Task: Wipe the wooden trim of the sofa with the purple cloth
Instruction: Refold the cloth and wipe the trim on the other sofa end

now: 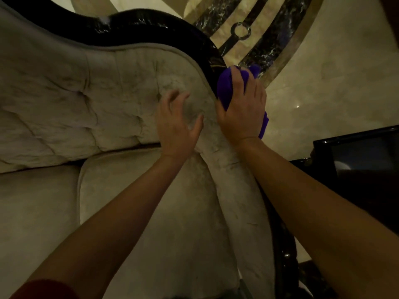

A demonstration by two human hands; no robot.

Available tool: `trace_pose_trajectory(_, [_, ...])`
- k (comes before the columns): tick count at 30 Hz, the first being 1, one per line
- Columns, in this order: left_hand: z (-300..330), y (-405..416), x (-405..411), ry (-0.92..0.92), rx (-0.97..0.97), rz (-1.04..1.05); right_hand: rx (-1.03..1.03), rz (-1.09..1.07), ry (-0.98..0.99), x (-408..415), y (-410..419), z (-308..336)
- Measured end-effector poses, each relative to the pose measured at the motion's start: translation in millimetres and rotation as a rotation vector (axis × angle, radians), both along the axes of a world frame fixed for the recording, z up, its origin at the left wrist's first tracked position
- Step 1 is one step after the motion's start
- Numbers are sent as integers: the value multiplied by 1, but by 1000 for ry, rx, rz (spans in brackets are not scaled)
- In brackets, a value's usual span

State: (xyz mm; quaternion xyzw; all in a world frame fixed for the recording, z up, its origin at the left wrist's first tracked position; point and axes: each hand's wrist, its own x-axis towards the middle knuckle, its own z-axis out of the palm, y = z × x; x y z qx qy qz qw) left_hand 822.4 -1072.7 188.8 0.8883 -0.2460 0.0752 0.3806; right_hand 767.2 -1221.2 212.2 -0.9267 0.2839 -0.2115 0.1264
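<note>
A view from above onto a cream, button-tufted sofa (64,100) edged with a dark, glossy wooden trim (151,20) that curves along the top of the backrest and down the side. The right hand (243,108) presses a bunched purple cloth (224,87) against the trim at the point where the curve bends down toward the arm. Its fingers are spread over the cloth, gripping it. The left hand (176,121) holds nothing; its fingers are loosely curled and spread just above, or resting on, the padded backrest, apparently for balance.

The wiping step seems to be under way, at the corner of the frame. The next move likely calls for sliding the cloth along the curve, keeping it pressed to the wood and off the fabric.

Counted: one sofa, one cloth, two hands, and one dark glossy table (356,152) beside the sofa on a patterned marble floor (334,61).
</note>
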Motion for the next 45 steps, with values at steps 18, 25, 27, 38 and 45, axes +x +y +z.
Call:
trace_pose_trajectory(18, [10,4,47,-173,194,-313,25,29,-112,24,-1,1])
trace_pose_trajectory(25, [49,46,94,-66,312,-488,-98,105,-123,122,16,49])
trace_pose_trajectory(27, [51,52,96,-67,364,-520,-131,154,-103,147,26,60])
trace_pose_trajectory(38, [147,112,132,-205,134,-238,22,245,-49,179,38,85])
trace_pose_trajectory(45, [201,154,222,-582,487,39,-58,167,33,187,47,83])
